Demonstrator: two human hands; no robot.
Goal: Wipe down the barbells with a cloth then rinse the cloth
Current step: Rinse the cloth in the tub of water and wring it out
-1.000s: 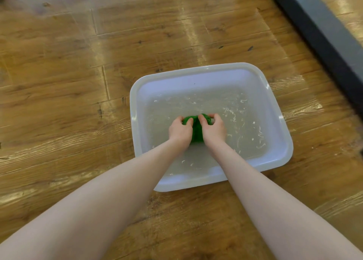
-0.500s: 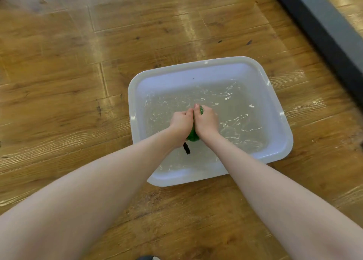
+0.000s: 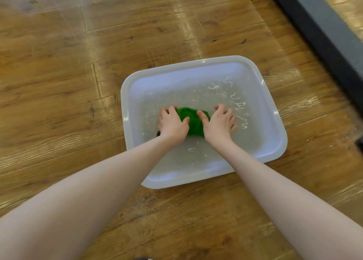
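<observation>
Wooden floor (image 3: 59,83) bears basin (image 3: 275,134); hands press cloth (image 3: 191,120).

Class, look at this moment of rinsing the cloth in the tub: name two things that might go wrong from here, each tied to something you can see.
1. The water is rippling near the rim of the tub; harder scrubbing might slosh it onto the wooden floor, leaving a slippery patch.
2. Both the left hand and right hand press the green cloth near one side; the light tub could slide or tip.
</observation>
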